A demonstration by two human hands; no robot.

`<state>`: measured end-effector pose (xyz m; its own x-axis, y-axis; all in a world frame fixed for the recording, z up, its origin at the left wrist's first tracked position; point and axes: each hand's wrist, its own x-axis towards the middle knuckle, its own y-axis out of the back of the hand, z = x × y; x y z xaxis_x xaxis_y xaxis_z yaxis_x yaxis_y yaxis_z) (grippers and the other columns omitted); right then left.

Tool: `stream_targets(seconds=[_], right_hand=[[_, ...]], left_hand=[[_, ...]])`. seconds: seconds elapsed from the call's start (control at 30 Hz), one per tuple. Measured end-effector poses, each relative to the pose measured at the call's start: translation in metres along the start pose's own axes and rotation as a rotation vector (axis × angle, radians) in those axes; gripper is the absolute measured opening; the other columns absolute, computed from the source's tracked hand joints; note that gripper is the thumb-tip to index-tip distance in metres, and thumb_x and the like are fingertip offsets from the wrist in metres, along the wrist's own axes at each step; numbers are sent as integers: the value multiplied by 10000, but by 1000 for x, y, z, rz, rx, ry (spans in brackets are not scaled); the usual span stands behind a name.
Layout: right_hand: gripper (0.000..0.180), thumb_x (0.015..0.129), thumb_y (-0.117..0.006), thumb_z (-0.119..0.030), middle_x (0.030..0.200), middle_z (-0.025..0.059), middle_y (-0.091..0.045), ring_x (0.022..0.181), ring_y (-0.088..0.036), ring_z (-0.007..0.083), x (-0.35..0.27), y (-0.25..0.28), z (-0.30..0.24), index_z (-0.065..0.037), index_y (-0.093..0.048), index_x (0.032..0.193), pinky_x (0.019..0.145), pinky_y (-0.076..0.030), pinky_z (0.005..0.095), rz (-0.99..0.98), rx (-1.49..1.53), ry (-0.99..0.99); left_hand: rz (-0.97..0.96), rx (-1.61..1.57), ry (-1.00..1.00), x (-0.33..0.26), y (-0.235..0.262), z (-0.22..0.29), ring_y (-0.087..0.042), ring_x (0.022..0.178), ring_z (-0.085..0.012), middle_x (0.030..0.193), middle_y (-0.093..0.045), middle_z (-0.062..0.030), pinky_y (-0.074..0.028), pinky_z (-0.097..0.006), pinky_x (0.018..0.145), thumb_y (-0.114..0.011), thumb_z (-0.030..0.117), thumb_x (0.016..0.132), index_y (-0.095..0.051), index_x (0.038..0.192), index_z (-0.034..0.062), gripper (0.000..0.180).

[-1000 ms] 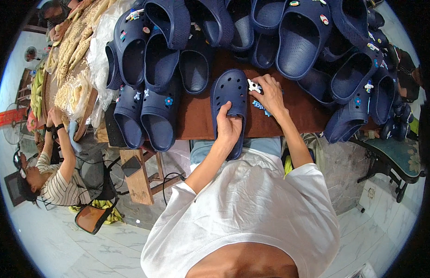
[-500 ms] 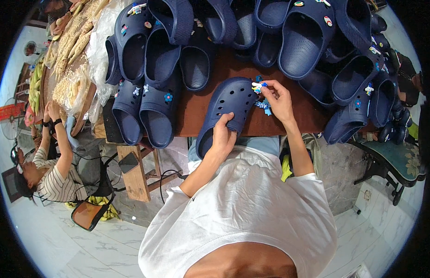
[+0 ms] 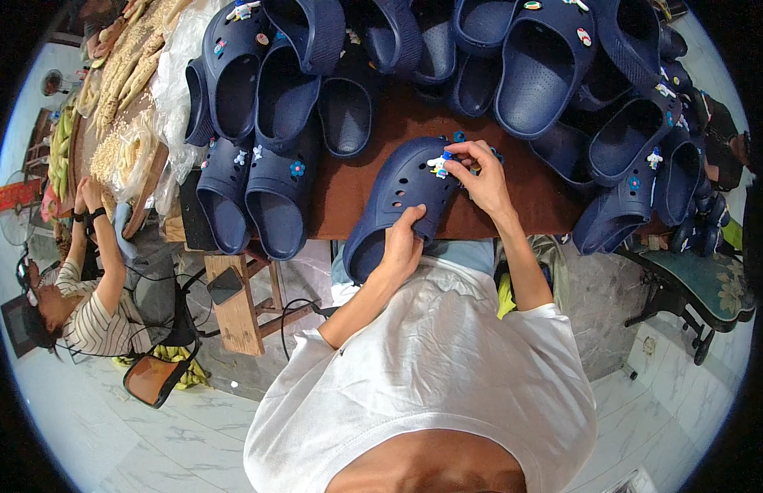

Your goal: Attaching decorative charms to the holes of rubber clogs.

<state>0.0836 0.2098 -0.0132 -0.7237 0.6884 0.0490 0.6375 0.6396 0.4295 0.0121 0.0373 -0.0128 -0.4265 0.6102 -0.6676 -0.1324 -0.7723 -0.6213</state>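
A dark blue clog (image 3: pixel 389 193) with round holes lies at the table's near edge, toe pointing away. My left hand (image 3: pixel 404 245) grips its side, thumb over the upper and fingers tucked underneath. My right hand (image 3: pixel 482 174) is pinched around a small white and blue figure-shaped shoe charm (image 3: pixel 440 164), which sits against the clog's upper near the toe. Whether the charm's back is in a hole cannot be seen. A few other small blue charms (image 3: pixel 458 137) lie just past the toe, partly covered by my right hand.
Many dark blue clogs, some with charms like this pair's clog (image 3: pixel 276 205), crowd the brown tabletop (image 3: pixel 348 193) at left, back and right. A wooden stool (image 3: pixel 233 316) bearing a phone (image 3: pixel 225 284) stands lower left. Farther left, another person (image 3: pixel 102 304) works at piled corn (image 3: pixel 122 90).
My right hand has brought the charm leftward from beside the clog onto its upper. My left hand keeps its grip, shifted slightly right and down.
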Motion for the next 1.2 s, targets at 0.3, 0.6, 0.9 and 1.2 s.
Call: stream_targets(seconds=[0.3, 0.6, 0.9, 1.2], right_hand=[[444, 858, -710, -196, 1211, 106, -532, 1161, -509, 229, 6, 4, 17, -102, -568, 1268, 960, -432, 346, -154, 214, -69], [481, 915, -638, -124, 1316, 91, -478, 1184, -496, 177, 18, 16, 11, -81, -491, 1371, 970, -434, 302, -378, 137, 2], [466, 893, -653, -141, 1242, 82, -489, 1175, -471, 204, 21, 21, 2, -96, -508, 1334, 1000, -398, 333, -406, 52, 26], [460, 843, -687, -190, 1158, 116, -543, 1161, -476, 280, 24, 14, 5, -114, -542, 1272, 1039, -360, 396, -351, 12, 65]], left_hand=[[-53, 83, -27, -2, 2, 0, -562, 964, -163, 1082, -576, -52, -461, -311, 849, -641, 33, 837, -530, 1145, 49, 328], [-86, 163, -30, -4, 4, 3, -565, 974, -161, 1080, -578, -50, -465, -314, 849, -658, 44, 832, -535, 1151, 53, 342], [-109, 196, -53, -1, 9, 4, -568, 973, -160, 1084, -577, -46, -467, -313, 855, -661, 45, 830, -531, 1161, 57, 356], [-120, 204, -64, 5, 14, 6, -610, 993, -209, 1126, -596, -87, -510, -356, 864, -639, 24, 836, -511, 1201, 31, 387]])
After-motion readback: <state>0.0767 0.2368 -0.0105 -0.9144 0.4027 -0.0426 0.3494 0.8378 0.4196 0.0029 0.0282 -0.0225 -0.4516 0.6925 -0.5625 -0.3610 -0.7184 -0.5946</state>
